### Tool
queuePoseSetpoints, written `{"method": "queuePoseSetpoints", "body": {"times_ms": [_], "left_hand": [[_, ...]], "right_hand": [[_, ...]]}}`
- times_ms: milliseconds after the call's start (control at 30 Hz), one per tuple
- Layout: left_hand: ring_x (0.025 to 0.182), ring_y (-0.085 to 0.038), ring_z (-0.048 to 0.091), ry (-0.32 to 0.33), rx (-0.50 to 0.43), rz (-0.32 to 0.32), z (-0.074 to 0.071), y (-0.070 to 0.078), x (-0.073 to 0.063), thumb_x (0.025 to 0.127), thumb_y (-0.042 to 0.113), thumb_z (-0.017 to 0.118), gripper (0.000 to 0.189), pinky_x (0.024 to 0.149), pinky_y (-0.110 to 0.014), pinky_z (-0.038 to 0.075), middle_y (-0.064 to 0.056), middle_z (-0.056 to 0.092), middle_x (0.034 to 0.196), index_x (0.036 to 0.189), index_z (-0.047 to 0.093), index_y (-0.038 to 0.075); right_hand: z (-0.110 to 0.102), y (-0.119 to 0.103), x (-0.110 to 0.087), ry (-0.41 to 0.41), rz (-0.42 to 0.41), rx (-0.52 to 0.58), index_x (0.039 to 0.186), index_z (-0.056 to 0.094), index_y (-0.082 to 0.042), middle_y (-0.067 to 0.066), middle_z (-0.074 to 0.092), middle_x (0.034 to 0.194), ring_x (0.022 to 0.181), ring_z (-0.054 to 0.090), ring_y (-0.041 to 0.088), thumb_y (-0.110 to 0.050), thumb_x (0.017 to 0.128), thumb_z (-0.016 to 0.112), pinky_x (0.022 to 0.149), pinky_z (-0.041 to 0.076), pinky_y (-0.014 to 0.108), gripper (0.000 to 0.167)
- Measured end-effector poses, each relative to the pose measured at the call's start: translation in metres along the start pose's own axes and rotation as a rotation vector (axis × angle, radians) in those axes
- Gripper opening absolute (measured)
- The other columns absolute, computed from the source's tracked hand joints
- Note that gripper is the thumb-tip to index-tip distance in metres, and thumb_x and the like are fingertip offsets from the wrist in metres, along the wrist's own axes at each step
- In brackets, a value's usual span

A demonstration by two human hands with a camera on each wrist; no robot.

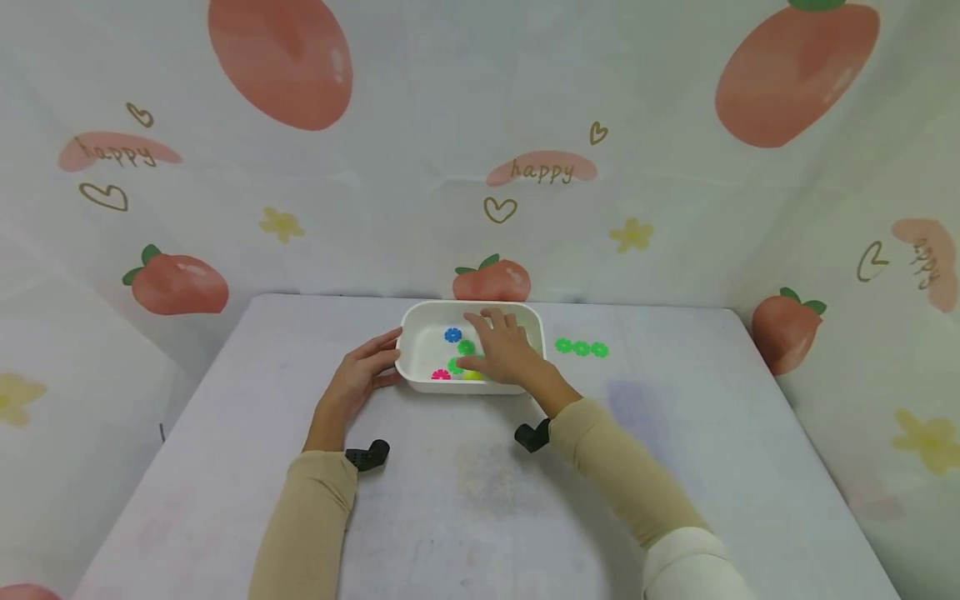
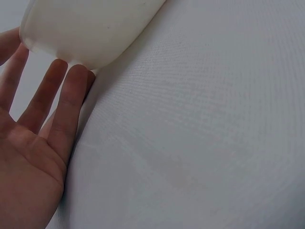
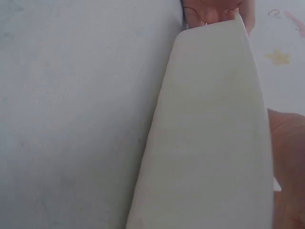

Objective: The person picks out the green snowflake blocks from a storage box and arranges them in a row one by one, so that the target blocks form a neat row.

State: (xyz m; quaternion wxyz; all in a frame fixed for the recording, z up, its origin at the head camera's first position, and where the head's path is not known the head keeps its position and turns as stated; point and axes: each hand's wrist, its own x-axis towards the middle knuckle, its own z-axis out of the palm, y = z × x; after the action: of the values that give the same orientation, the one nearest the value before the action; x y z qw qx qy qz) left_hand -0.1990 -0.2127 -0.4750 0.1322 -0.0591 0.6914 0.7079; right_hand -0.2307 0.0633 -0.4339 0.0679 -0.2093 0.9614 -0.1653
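Observation:
A white plastic tray (image 1: 417, 387) stands towards the back of the table, with several flower-shaped plastic discs inside. Among them are a blue disc (image 1: 453, 335), a green disc (image 1: 466, 347), a pink disc (image 1: 441, 375) and a partly covered yellow disc (image 1: 472, 376). My left hand (image 1: 358, 375) touches the tray's left end with nearly straight fingertips, also seen against the wall in the left wrist view. My right hand (image 1: 504, 352) reaches inside the tray, thumb and fingers spread apart over the discs. It hides the tray's right part; in the right wrist view the tray wall covers its fingers.
Three green discs (image 1: 582, 348) lie in a touching row on the table, right of the tray. Behind the table (image 1: 420, 517) hangs a white cloth (image 1: 420, 167) printed with peaches. Each wrist has a black camera mount, the left mount (image 1: 369, 456) just above the tabletop.

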Motion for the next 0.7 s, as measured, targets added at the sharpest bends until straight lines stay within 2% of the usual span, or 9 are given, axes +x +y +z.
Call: {"method": "queuePoseSetpoints", "body": {"times_ms": [333, 567, 700], "left_hand": [[0.109, -0.006, 0.066, 0.008, -0.003, 0.008, 0.001, 0.001, 0.003, 0.101, 0.023, 0.066, 0.054, 0.091, -0.025, 0.06, -0.008, 0.049, 0.154, 0.152, 0.05, 0.02], [0.109, -0.005, 0.065, 0.0, 0.0, 0.007, 0.001, 0.001, 0.001, 0.101, 0.023, 0.065, 0.055, 0.092, -0.026, 0.059, -0.009, 0.047, 0.156, 0.154, 0.048, 0.02], [0.109, -0.005, 0.065, -0.003, 0.003, 0.0, 0.001, 0.002, -0.002, 0.102, 0.024, 0.064, 0.055, 0.093, -0.027, 0.059, -0.009, 0.047, 0.157, 0.154, 0.047, 0.02]], "right_hand": [[0.007, -0.005, 0.01, -0.049, -0.039, 0.175, 0.154, 0.044, -0.02, 0.012, 0.049, 0.148, 0.135, 0.04, 0.034, -0.043, 0.089, 0.078, 0.111, 0.045, 0.053, 0.077], [0.012, -0.006, 0.019, -0.1, -0.09, 0.283, 0.144, 0.056, -0.011, 0.008, 0.064, 0.129, 0.123, 0.05, 0.026, -0.021, 0.088, 0.08, 0.114, 0.038, 0.044, 0.062], [0.016, -0.006, 0.023, -0.125, -0.087, 0.293, 0.139, 0.06, -0.011, 0.006, 0.067, 0.121, 0.117, 0.053, 0.024, -0.016, 0.087, 0.081, 0.112, 0.037, 0.042, 0.056]]}}
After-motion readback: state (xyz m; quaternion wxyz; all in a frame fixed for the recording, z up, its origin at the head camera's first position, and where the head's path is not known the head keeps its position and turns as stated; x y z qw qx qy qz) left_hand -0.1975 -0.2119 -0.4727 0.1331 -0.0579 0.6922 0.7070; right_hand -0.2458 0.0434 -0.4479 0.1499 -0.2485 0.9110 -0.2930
